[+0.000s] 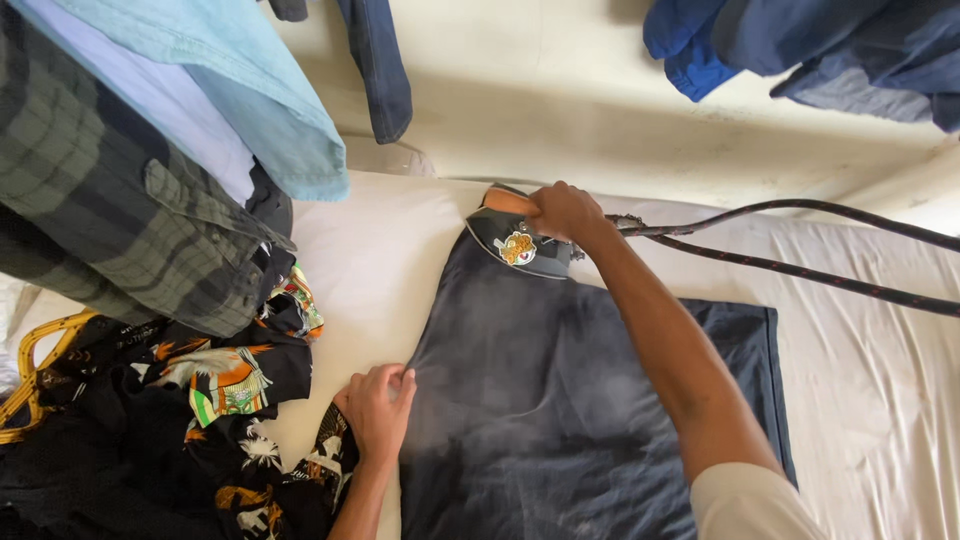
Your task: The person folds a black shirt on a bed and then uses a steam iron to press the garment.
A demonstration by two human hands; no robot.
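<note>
A dark navy garment (560, 400) lies flat on a white padded ironing surface (370, 240). My right hand (562, 212) grips the wooden handle of a dark clothes iron (515, 245), which rests on the garment's far end. Two dark cords (800, 270) run from the iron off to the right. My left hand (378, 408) presses flat on the garment's left edge, fingers together.
A black patterned cloth pile (200, 420) lies at the left. A plaid shirt (100, 200), light blue shirt (250, 90) and denim pieces (380, 60) hang above. Blue clothes (800, 50) hang at upper right. A yellow frame (30, 370) shows at far left.
</note>
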